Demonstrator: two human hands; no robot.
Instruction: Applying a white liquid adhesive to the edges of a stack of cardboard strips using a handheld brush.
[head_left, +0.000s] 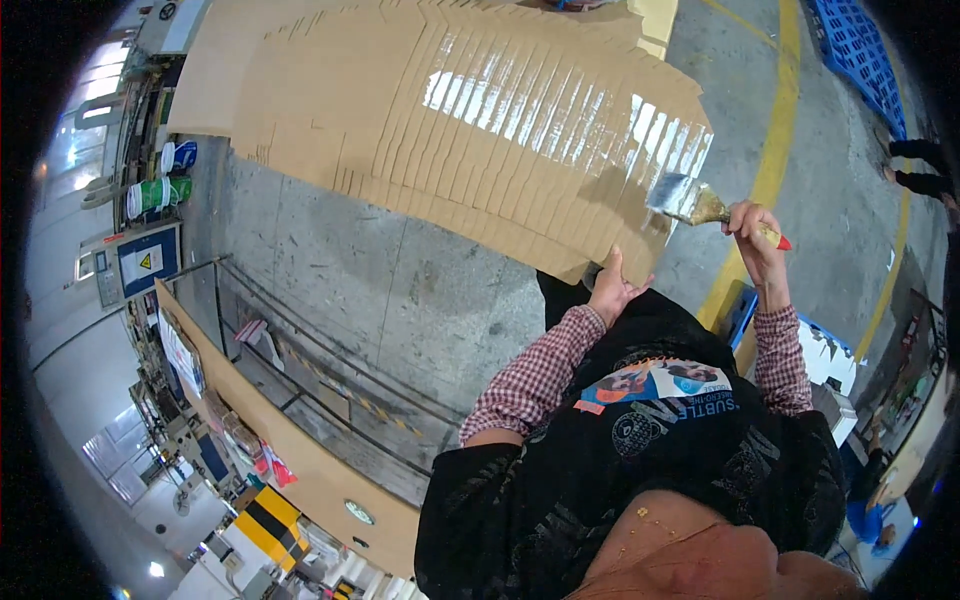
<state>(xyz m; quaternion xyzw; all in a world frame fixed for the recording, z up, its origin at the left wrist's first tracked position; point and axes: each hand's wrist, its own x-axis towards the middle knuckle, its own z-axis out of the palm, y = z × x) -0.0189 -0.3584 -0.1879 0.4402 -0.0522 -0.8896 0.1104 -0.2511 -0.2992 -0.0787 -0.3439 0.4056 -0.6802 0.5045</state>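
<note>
My right hand (757,240) is closed round the handle of a flat paintbrush (698,203) with a red-and-yellow handle end. Its wide bristles, whitish at the tip, are at the right edge of a row of overlapping brown cardboard sheets (460,150). A glossy wet-looking coat (560,110) runs in strips along the sheets' far and right parts. At the near right corner of the cardboard is my left hand (617,288), its thumb up against the edge and the other fingers stretched apart to the right. Whether it presses on the cardboard is hard to tell.
Below the cardboard lies grey concrete floor (380,270), with a yellow line (775,150) to the right. A metal frame (300,385) and a long tan board (300,420) stand at left, near pails (155,195). A blue crate (860,60) is far right; people stand at the right rim.
</note>
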